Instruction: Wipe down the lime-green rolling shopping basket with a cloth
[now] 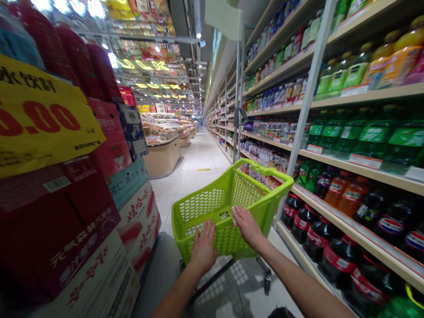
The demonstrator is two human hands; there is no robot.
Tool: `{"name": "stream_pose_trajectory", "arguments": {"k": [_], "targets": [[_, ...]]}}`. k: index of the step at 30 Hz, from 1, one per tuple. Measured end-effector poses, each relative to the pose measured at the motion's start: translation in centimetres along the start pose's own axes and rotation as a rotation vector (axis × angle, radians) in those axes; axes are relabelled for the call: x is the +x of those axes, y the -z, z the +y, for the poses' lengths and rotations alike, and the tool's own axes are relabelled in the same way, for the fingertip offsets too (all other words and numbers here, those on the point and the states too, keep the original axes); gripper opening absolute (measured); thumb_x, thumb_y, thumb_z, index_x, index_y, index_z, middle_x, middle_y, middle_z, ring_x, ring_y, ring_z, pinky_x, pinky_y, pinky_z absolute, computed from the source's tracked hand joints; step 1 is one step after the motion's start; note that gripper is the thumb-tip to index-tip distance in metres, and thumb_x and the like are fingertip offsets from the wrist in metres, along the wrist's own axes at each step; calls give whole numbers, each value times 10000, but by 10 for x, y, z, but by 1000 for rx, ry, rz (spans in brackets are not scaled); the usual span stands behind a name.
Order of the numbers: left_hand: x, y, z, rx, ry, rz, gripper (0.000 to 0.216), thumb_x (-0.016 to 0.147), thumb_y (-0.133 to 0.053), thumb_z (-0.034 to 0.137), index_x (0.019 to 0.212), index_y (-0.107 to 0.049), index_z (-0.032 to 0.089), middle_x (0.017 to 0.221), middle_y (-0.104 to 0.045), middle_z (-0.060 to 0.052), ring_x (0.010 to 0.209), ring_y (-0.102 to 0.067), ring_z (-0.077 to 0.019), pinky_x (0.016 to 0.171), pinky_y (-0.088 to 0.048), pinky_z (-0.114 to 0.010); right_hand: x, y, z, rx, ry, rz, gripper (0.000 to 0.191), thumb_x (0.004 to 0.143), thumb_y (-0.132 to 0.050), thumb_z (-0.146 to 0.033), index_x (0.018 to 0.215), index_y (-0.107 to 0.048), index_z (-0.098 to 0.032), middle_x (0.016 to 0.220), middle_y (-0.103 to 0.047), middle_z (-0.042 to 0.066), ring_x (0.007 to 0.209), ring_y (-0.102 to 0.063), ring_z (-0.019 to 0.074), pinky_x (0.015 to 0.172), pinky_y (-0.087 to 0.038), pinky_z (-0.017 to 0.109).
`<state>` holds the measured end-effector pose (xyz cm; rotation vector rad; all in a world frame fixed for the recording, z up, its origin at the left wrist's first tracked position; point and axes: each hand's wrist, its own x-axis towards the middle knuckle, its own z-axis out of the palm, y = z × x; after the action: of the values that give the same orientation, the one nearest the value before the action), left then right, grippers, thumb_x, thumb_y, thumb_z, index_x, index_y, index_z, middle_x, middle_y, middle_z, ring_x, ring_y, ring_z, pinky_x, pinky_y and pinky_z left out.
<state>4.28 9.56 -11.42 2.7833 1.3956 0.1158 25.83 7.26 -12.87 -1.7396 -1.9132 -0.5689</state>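
Note:
A lime-green shopping cart with a perforated plastic basket stands side-on in front of me. Against its near side wall lies my left hand, open, fingers stretched out with the tips near the rim. Further right, my right hand is bent over the same rim, its fingers closed on a small crumpled white tissue. Part of the tissue is hidden under the fingers. No goods show in the visible part of the basket. The cart's handle points to the right, towards the shelves.
Stacked drink cartons with a yellow price sign rise close on the left. Shelves of bottled drinks line the right, with large cola bottles at the bottom. Beyond the cart, a tiled aisle runs past a rounded display counter.

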Motion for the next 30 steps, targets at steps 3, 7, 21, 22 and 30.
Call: {"name": "stream_pose_trajectory", "arguments": {"k": [3, 7, 21, 22, 30], "targets": [[-8, -1, -11, 24, 67, 5, 801, 635, -385, 229, 1383, -134, 91, 1468, -111, -45, 1349, -64, -200, 1086, -84, -446, 1, 12, 23, -43, -135, 6, 417, 789, -399, -40, 1172, -529, -141, 1270, -485, 151, 1212, -395, 258, 962, -334, 471], [-10, -7, -2, -11, 114, 18, 840, 612, -410, 243, 1384, -119, 83, 1472, -75, -46, 1350, -36, -217, 1086, -87, -435, -1, 3, 6, 7, -132, -33, 417, 785, -412, -46, 1174, -529, -142, 1278, -476, 149, 1231, -371, 259, 968, -329, 474], [-13, -16, -7, 20, 101, -38, 832, 609, -430, 241, 1368, -154, 43, 1463, -134, -102, 1346, -77, -232, 1082, -90, -438, -6, -10, -25, 174, -115, -87, 496, 726, -395, 5, 1174, -530, -161, 1277, -481, 133, 1236, -368, 232, 975, -347, 461], [-13, -18, -1, 14, 90, -35, 830, 616, -431, 251, 1368, -151, 40, 1463, -132, -105, 1346, -74, -238, 1082, -91, -439, -9, -12, -35, 212, -78, -65, 499, 722, -396, -1, 1175, -529, -164, 1270, -489, 131, 1233, -373, 227, 974, -354, 460], [-3, -4, 7, -79, -197, -102, 770, 649, -425, 278, 1364, -197, 110, 1450, -213, -68, 1340, -125, -191, 1092, -52, -430, -34, 21, -53, 523, -117, -6, 447, 788, -376, -142, 1222, -485, -154, 1170, -569, 115, 1087, -520, 192, 924, -432, 377]]}}
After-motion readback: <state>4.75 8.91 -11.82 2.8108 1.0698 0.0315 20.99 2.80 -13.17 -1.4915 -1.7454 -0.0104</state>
